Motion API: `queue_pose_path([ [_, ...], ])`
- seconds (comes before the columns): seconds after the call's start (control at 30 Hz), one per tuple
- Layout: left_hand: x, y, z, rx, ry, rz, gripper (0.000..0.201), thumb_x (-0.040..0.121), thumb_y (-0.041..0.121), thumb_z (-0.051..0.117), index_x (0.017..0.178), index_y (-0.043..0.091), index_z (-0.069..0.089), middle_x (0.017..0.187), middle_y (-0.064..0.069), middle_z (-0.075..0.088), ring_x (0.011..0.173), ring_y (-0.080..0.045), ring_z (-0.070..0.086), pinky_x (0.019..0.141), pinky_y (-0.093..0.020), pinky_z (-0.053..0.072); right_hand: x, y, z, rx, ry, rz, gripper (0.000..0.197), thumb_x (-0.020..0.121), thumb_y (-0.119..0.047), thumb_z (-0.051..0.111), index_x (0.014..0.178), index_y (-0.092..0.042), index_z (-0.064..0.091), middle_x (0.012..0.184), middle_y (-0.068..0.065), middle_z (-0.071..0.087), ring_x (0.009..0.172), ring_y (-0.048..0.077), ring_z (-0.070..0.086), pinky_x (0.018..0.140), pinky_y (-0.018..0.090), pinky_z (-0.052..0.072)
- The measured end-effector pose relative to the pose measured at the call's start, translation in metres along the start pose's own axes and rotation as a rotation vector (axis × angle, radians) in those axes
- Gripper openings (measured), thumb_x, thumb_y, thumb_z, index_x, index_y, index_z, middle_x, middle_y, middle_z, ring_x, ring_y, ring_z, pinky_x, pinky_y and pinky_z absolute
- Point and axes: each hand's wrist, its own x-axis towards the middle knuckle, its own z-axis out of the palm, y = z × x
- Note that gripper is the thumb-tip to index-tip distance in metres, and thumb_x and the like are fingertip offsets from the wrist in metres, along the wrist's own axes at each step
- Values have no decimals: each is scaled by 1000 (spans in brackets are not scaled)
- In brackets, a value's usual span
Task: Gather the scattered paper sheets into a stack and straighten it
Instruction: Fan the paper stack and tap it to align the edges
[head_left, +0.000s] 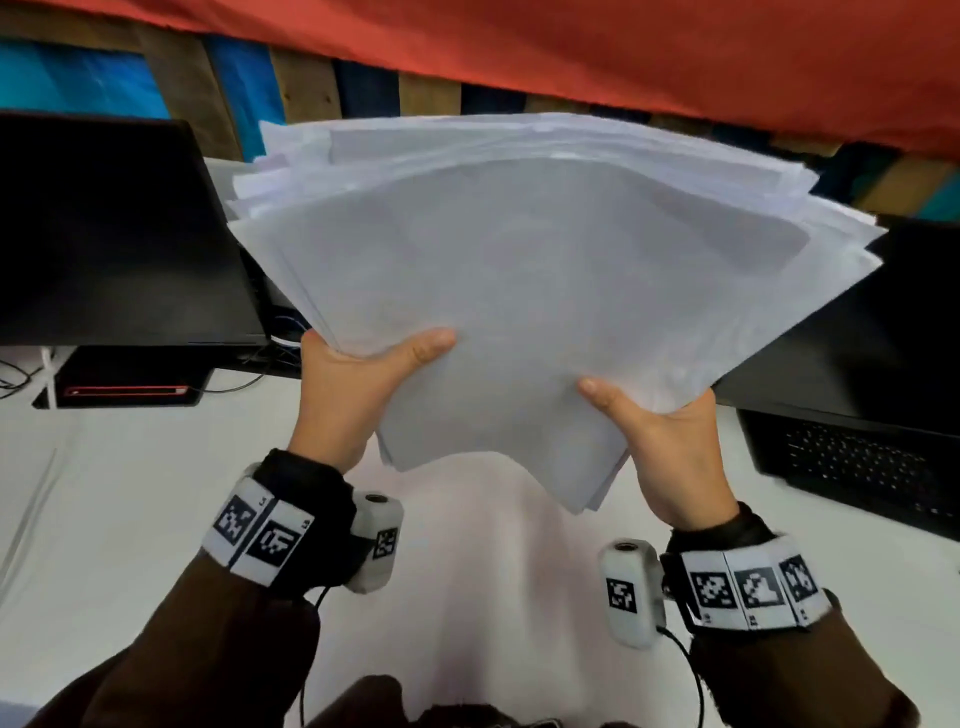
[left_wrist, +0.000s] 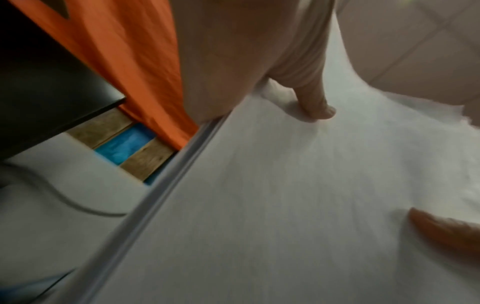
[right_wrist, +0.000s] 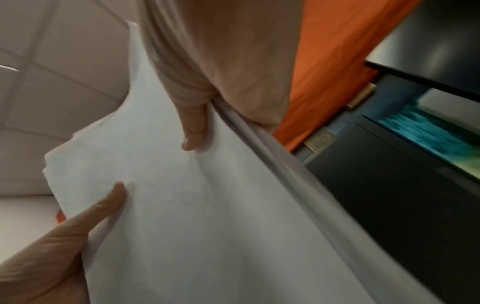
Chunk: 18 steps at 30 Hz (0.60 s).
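Sheets (head_left: 545, 270) fanned away from both hands, off the table (head_left: 130, 493). Left hand (head_left: 358, 389) and right hand (head_left: 670, 441) pinched the near corners.

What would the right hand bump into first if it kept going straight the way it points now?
Probably the black laptop screen just beyond it, or the red cloth farther back. The right hand grips the paper stack and points up and away; depth is unclear.

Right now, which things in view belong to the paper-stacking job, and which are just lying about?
Job:
paper stack, uneven, lifted off the white table
left hand, gripping it
right hand, gripping it

Lying about:
left laptop
right laptop
red cloth
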Motion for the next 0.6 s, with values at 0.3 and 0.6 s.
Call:
queue_pose_path([
  [0.3,-41,-88,-33,74,-5,-448,33,36,23,89,67,19,77,74,5,78,69,-10,73,59,-22,59,-36,96,-16,-71,84,419,21,76,1,74,87,-16,72,78,-8,79,88,25,72,62,19,56],
  [0.6,-13,-38,11,141,184,-191,34,74,35,67,45,24,53,43,14,53,49,-4,49,53,-20,42,-4,39,5,-62,259,132,47,89,-21,58,43,-29,52,44,-14,47,45,1,41,52,19,38],
])
